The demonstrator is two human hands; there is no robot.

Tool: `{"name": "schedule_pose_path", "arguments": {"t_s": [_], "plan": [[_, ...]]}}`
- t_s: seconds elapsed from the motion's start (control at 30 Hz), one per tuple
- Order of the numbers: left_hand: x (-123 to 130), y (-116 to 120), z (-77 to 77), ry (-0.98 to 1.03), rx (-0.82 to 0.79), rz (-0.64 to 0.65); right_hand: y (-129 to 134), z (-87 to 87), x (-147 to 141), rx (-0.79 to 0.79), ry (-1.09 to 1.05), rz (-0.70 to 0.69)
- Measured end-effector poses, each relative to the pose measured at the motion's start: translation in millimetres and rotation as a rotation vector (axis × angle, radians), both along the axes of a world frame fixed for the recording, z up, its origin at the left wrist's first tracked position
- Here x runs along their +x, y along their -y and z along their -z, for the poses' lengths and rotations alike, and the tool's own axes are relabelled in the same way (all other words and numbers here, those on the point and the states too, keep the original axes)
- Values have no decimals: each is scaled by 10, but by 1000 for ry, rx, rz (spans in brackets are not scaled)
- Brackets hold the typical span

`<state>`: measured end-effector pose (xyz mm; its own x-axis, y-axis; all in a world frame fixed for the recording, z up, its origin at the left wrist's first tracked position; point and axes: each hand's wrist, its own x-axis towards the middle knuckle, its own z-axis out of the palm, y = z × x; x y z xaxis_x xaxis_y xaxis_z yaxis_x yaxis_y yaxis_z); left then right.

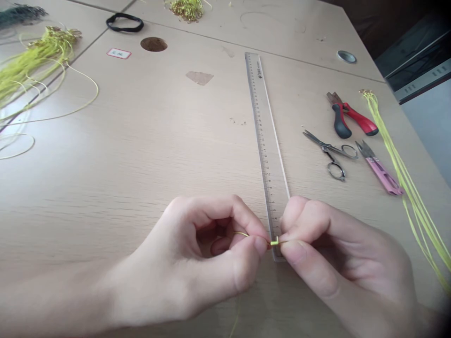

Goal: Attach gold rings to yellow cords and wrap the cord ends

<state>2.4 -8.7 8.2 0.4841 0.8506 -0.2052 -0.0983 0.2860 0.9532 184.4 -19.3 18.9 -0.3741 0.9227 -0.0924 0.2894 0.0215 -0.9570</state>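
Between my two hands a small yellow knot (pixel 274 242) shows on a thin yellow cord (pixel 241 233). My left hand (pixel 211 253) pinches the cord just left of the knot, thumb against forefinger. On the other side my right hand (pixel 327 258) grips the cord's short end between thumb and forefinger. A loop of cord passes behind the left thumb, and a faint strand hangs below that hand. Under the fingertips lies the near end of a clear ruler (pixel 269 141), partly hidden by both hands.
Right of the ruler lie red-and-black pliers (pixel 352 115), scissors (pixel 331 152), pink thread snips (pixel 380 171) and a bundle of yellow cords (pixel 398 155). A tape roll (pixel 346 57) sits farther back. More yellow cords (pixel 42 61), a black band (pixel 124 22) and a label (pixel 119 53) lie left.
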Motion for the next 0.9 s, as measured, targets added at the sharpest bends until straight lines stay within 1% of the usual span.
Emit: {"name": "schedule_pose_path", "arguments": {"t_s": [0.23,0.37,0.67,0.77,0.9], "plan": [[14,1,29,75,-69,21,-4,7,0,-23,19,4],[-1,25,27,94,-73,28,15,2,11,-36,10,3],[-3,15,52,57,-18,6,7,-3,18,-12,40,7],[-10,14,36,43,-35,28,8,-13,10,-7,39,5],[-14,12,3,23,-56,18,10,-10,5,9,34,-3]]}}
